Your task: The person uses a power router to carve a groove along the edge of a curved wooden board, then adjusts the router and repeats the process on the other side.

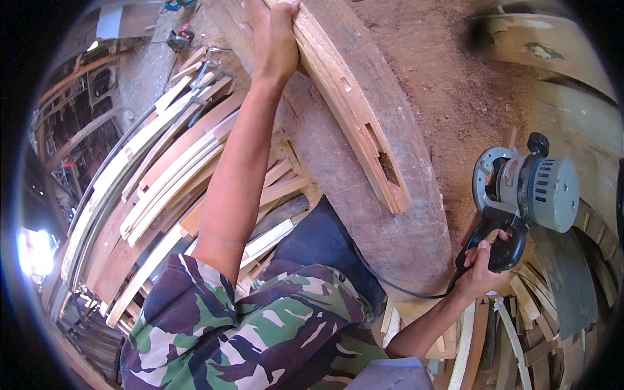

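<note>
Hands, two, bare. Left hand (275, 40): fingers wrapped over the upper end of a curved wooden piece (354, 104) with rectangular mortises cut below the grip; the piece lies along a thick log (364, 188). Right hand (482, 268): fingers closed around the black handle of a grey electric router (530, 192), its cord (403, 289) trailing beneath the wrist. Stacked curved slats (162, 175) beside the left forearm.

The curved pale wooden piece (354, 110) looks raw, unfinished and rough-sawn. The grey power router (530, 192) has a matt metal housing and glossy black plastic handle. The thick weathered wooden surface (364, 195) is dull, coarse and dusty.
</note>
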